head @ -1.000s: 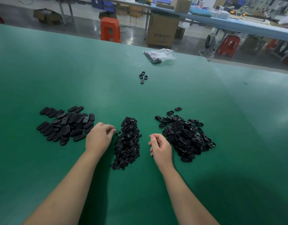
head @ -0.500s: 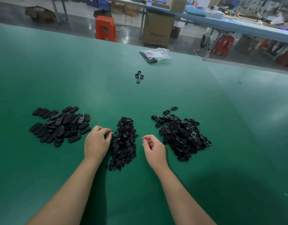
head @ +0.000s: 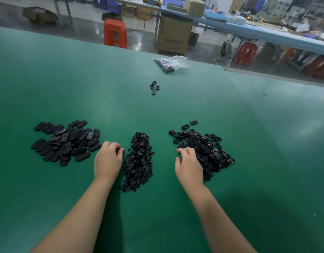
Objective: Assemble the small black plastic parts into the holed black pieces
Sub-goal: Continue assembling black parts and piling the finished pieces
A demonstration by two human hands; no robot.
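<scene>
Three piles of black parts lie on the green table (head: 175,110). A narrow heap of small black parts (head: 140,161) is in the middle. Holed oval pieces (head: 210,148) are heaped on the right, and closed oval pieces (head: 66,141) spread out on the left. My left hand (head: 108,160) lies at the left edge of the small-parts heap, its curled fingertips pinching what looks like a small part. My right hand (head: 189,165) reaches palm down onto the left edge of the holed pieces, fingers touching them; whether it holds one is hidden.
Several loose oval pieces (head: 154,87) lie farther back at the middle of the table. A clear plastic bag (head: 173,63) with black parts sits near the far edge. Beyond the table are an orange stool (head: 115,33), a cardboard box (head: 173,37) and a long bench.
My right hand has turned palm down and moved right from the gap between the heaps onto the holed pieces. My left hand has stayed at the edge of the small-parts heap.
</scene>
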